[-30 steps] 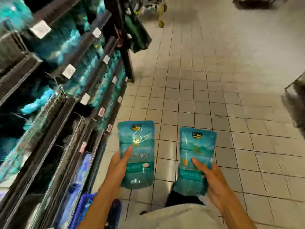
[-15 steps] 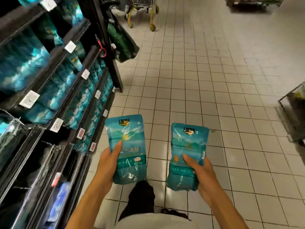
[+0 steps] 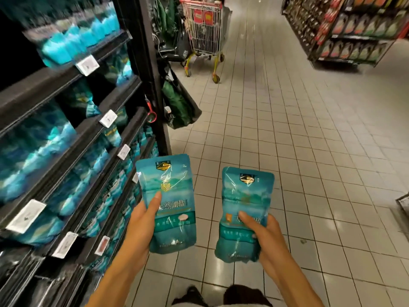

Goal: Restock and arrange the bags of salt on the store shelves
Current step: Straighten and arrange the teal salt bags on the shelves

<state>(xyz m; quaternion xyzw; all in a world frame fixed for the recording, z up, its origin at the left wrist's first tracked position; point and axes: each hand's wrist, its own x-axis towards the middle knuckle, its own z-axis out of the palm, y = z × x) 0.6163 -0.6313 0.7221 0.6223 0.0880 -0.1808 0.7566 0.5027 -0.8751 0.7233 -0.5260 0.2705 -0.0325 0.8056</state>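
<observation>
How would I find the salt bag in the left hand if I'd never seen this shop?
Look just right of the dark shelves packed with teal bags. Two teal bags are held over the white floor tiles. The left hand grips the left salt bag, nearest the shelves; it sits higher than the right hand's bag.

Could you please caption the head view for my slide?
Each hand, left and right, holds a teal salt bag beside stocked shelves.

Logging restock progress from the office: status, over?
Left hand grips one salt bag; right hand grips a second bag. Both off the shelves, over the aisle. Trolley parked ahead; nothing blocking shelves.
</observation>
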